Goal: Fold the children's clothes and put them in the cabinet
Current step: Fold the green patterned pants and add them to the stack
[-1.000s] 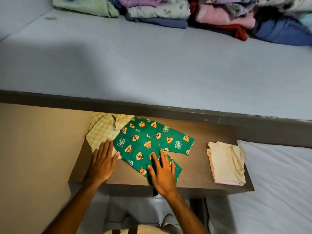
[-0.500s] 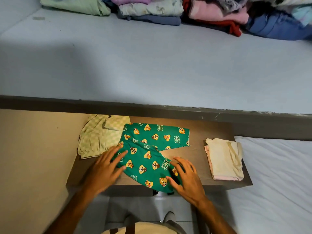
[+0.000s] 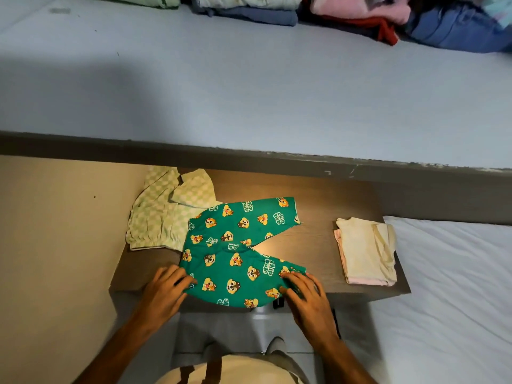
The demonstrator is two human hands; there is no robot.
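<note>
Green children's trousers (image 3: pixel 238 250) printed with cartoon chipmunks lie spread on a small wooden table (image 3: pixel 318 206), both legs pointing right in a V. My left hand (image 3: pixel 166 292) pinches the waist end at the near left edge. My right hand (image 3: pixel 304 295) holds the cuff of the nearer leg at the table's front edge. A pale green checked garment (image 3: pixel 163 214) lies partly under the trousers at the left. A folded cream and pink garment (image 3: pixel 365 250) rests at the table's right end.
A grey-blue mattress (image 3: pixel 249 92) stretches behind the table, with a row of folded and bundled clothes (image 3: pixel 360 15) along its far side. A white-sheeted bed (image 3: pixel 457 286) lies to the right. A beige wall (image 3: pixel 55 245) stands to the left.
Both hands slid outward along the near leg, the left to the waist end and the right to the cuff, spreading the trousers wider. Their fingers now grip the fabric.
</note>
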